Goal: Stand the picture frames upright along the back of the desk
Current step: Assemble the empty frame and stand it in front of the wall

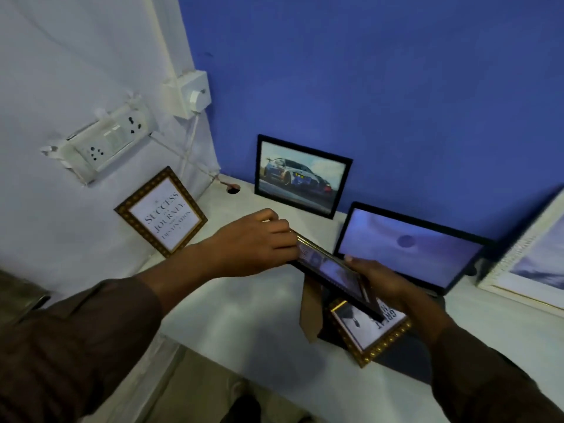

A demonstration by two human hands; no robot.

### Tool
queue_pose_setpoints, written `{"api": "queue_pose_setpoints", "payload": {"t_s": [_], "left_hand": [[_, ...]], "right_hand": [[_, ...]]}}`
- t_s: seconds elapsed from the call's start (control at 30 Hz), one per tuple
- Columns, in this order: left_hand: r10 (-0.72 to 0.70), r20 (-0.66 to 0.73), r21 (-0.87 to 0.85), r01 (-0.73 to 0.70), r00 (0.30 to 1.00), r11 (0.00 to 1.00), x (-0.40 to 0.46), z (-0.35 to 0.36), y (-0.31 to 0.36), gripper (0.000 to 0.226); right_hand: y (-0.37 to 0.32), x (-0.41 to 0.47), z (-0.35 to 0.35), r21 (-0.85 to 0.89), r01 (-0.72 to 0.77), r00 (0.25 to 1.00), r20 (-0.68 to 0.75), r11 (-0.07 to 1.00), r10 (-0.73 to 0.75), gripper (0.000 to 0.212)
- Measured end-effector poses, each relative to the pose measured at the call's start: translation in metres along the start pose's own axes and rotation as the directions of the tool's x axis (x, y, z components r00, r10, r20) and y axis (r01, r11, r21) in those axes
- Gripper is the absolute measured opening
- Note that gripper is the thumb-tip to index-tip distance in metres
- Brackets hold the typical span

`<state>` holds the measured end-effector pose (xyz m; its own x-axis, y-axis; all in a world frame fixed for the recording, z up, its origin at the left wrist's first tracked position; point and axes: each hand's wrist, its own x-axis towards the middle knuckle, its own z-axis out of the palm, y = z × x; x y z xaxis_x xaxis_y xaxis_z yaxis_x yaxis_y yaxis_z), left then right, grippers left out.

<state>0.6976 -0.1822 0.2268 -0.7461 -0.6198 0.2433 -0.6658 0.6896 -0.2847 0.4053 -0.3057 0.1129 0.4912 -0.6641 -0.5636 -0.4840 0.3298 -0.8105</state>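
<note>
While both hands clamp the dark frame (328, 270) by its ends, left hand (253, 242) far, right hand (387, 288) near, it lies tilted, its long axis slanting toward the back wall.

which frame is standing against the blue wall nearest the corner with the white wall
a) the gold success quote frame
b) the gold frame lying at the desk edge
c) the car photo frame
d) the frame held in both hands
c: the car photo frame stands upright on the desk against the blue wall, next to the corner, while the success quote frame leans on the white wall.
</note>
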Motion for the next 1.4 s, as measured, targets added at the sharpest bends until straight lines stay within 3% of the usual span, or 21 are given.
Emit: {"api": "queue_pose_setpoints", "payload": {"t_s": [0.07,0.17,0.23,0.3,0.37,0.47,0.57,0.63,0.73,0.77,0.83,0.97,1.07,1.27,1.4], "left_hand": [[0.041,-0.028,0.045,-0.040,0.999,0.998,0.015,-0.012,0.013,0.015],[0.036,-0.047,0.079,-0.033,0.998,0.996,0.028,-0.022,0.027,0.022],[-0.074,-0.045,0.072,0.077,0.996,0.994,0.032,-0.020,0.035,0.031],[-0.278,-0.075,0.019,0.280,0.958,0.960,0.036,-0.015,0.045,0.035],[-0.511,-0.112,-0.108,0.500,0.852,0.859,0.044,-0.009,0.056,0.043],[-0.766,-0.108,-0.301,0.713,0.634,0.633,0.063,0.000,0.074,0.069],[-0.919,-0.041,-0.567,0.748,0.393,0.345,0.079,0.010,0.083,0.083],[-0.941,0.123,-0.725,0.676,0.317,0.133,0.085,0.019,0.086,0.069],[-0.792,0.503,-0.800,0.533,0.346,-0.275,0.095,0.028,0.094,0.018],[-0.735,0.578,-0.780,0.505,0.354,-0.370,0.099,0.029,0.099,0.021],[-0.629,0.697,-0.703,0.501,0.345,-0.504,0.107,0.032,0.106,0.029],[-0.473,0.794,-0.606,0.431,0.383,-0.668,0.123,0.049,0.115,0.028],[-0.392,0.830,-0.542,0.409,0.397,-0.734,0.143,0.059,0.126,0.035],[-0.312,0.869,-0.480,0.502,0.385,-0.719,0.202,0.070,0.160,0.047],[-0.174,0.871,-0.443,0.584,0.459,-0.681,0.255,0.089,0.178,0.051]], "right_hand": [[0.012,-0.018,-0.005,0.052,-0.014,0.993,0.121,0.999,0.008,0.064],[0.021,-0.045,-0.011,0.120,0.025,0.989,0.141,0.992,-0.042,0.052],[0.029,-0.057,-0.019,0.202,0.086,0.988,0.105,0.976,-0.109,0.047],[0.037,-0.067,-0.025,0.304,0.126,0.990,0.017,0.944,-0.137,0.045],[0.043,-0.077,-0.030,0.388,0.160,0.987,-0.048,0.908,-0.154,0.044],[0.046,-0.093,-0.032,0.433,0.229,0.973,-0.109,0.872,-0.202,0.038],[0.050,-0.108,-0.028,0.469,0.281,0.959,-0.166,0.837,-0.229,0.035],[0.055,-0.116,-0.026,0.488,0.302,0.952,-0.194,0.819,-0.236,0.036],[0.064,-0.126,-0.029,0.467,0.274,0.960,-0.186,0.841,-0.209,0.044],[0.066,-0.131,-0.030,0.430,0.256,0.965,-0.163,0.866,-0.204,0.048],[0.073,-0.140,-0.032,0.327,0.216,0.974,-0.131,0.920,-0.183,0.052],[0.085,-0.158,-0.035,0.212,0.151,0.977,-0.183,0.966,-0.112,0.050],[0.104,-0.176,-0.043,0.141,0.118,0.972,-0.218,0.983,-0.085,0.046],[0.138,-0.216,-0.084,-0.144,-0.022,0.945,-0.325,0.989,-0.026,0.026],[0.166,-0.238,-0.130,-0.159,-0.001,0.911,-0.408,0.987,-0.065,0.021]]}}
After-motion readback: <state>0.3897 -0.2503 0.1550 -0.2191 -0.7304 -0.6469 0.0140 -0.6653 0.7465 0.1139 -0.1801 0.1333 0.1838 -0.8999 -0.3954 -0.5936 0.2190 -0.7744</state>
